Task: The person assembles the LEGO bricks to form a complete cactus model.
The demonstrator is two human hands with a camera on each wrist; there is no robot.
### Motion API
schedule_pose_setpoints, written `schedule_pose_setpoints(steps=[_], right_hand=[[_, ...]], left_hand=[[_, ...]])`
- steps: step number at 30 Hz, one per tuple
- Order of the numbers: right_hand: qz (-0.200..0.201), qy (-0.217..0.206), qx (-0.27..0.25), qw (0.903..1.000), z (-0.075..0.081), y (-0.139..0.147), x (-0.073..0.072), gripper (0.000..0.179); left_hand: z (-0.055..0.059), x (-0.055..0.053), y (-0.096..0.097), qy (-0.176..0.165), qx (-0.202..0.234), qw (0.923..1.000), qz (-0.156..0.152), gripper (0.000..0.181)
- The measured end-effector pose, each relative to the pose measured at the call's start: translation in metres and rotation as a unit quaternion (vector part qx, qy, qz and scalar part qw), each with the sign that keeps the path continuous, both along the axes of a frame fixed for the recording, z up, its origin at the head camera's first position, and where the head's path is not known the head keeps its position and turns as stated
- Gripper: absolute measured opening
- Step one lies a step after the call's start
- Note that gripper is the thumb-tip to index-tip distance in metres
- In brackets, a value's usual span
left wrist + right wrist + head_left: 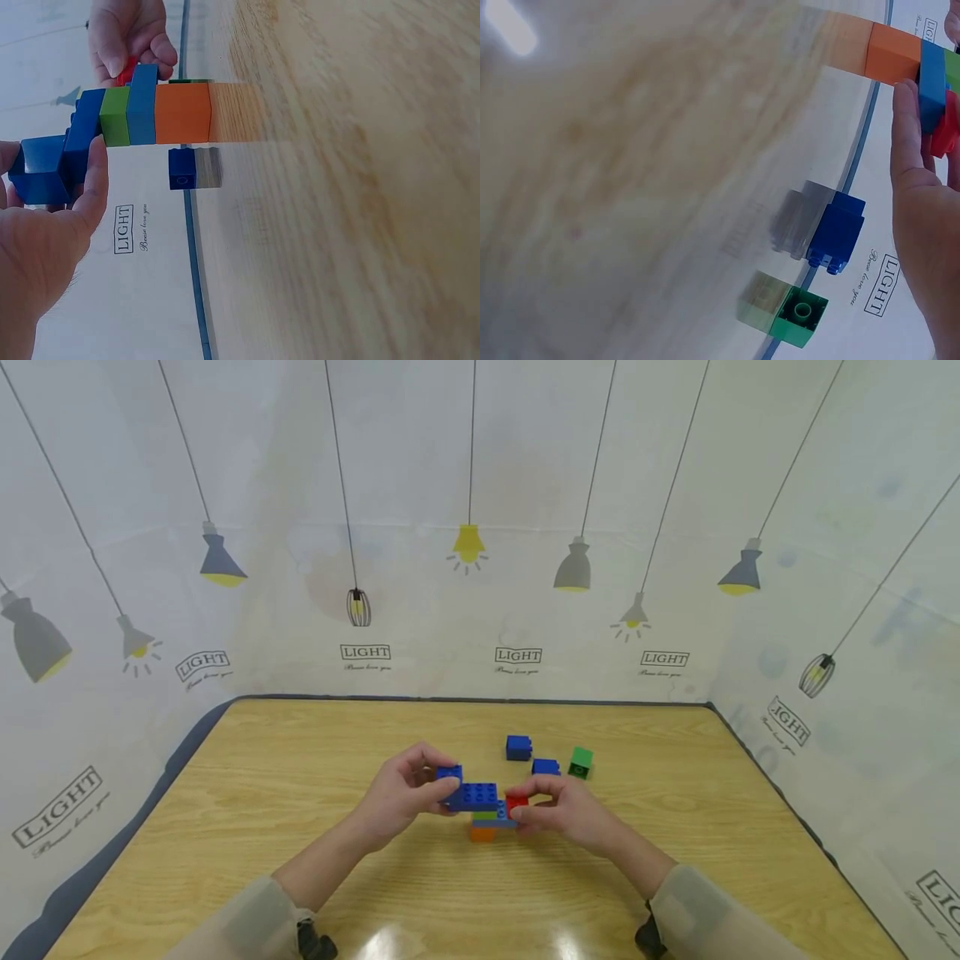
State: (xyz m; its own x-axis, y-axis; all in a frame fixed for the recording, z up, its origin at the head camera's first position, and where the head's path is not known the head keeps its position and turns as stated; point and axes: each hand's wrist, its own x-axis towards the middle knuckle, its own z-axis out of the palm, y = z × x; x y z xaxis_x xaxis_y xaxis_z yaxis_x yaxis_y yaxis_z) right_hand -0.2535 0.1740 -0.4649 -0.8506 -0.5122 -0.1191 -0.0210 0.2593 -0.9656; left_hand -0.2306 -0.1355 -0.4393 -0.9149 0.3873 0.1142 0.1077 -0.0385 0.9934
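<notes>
Below both grips, the orange block [482, 834] stands on the table [420, 893], apparently bearing the stack. The left hand [399, 797] pinches the small blue block [450, 772] and overhanging long blue brick [478, 796], a finger beneath, likely for bracing; the right hand [572, 816] pinches the red block [517, 801] over the light-blue brick [142, 116], its seating hard to judge. Beyond the right grip lie two loose blue blocks [517, 748] and a green block [581, 762].

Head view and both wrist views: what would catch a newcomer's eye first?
Probably the bright brick stack, orange at its foot on the table, with the left hand gripping its upper blue brick and the right hand pinching a red brick. Next, lamps printed across the wall; then a loose green brick beyond the right hand.
</notes>
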Motion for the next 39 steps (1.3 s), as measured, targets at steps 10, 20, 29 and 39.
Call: schedule_pose_setpoints(steps=[10,20,29,39], right_hand=[[-0.006,0.001,0.016,0.9999,0.006,-0.002,0.001,0.036],[-0.007,0.009,0.027,0.9996,0.006,-0.003,0.001,0.036],[0.013,0.022,0.03,0.9992,0.005,0.0,0.001,0.042],[0.01,0.025,0.048,0.9985,0.008,0.022,0.001,0.039]], left_hand=[[-0.002,0.0,0.0,0.003,0.002,1.0,0.002,0.033],[-0.004,-0.001,0.0,0.002,0.0,1.0,0.006,0.031],[-0.005,-0.001,0.0,-0.006,0.004,0.9999,0.008,0.029],[-0.003,-0.001,0.0,-0.003,0.0,1.0,0.006,0.028]])
